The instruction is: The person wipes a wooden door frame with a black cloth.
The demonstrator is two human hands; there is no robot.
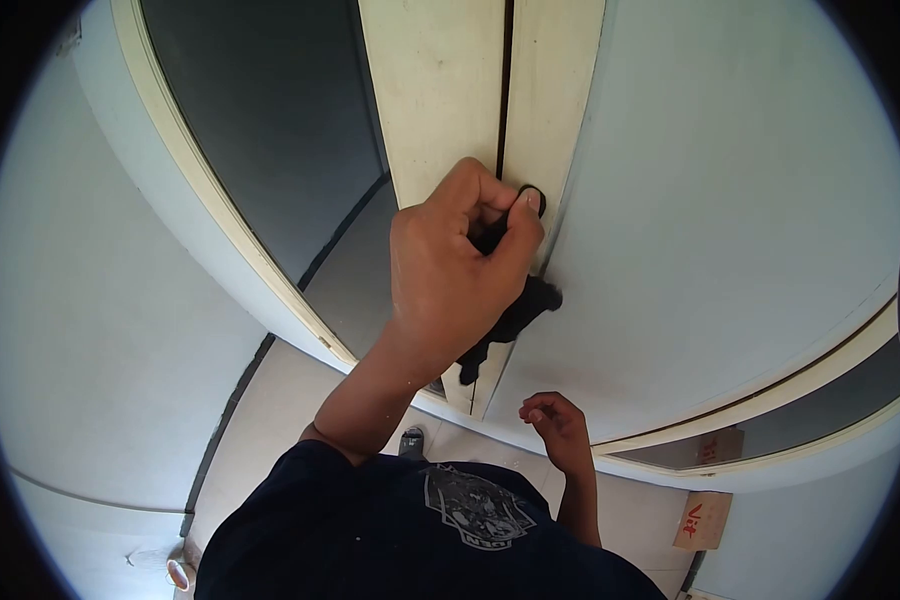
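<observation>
My left hand (460,250) is raised against the cream door frame (435,90), its fingers closed round a black cloth (515,318). The cloth hangs below the fist, and a small black loop of it shows by the thumb tip. A dark vertical gap runs down the frame just above the hand. Lower down, my right hand (558,430) hovers in front of my body near the pale panel. Its fingers are curled, and whether anything lies between them is too small to tell.
A dark glass pane (270,110) lies left of the frame, and a wide pale panel (720,200) right of it. A cardboard box (703,520) stands on the floor at lower right. A small round object (178,573) is at lower left. My foot (412,441) shows below.
</observation>
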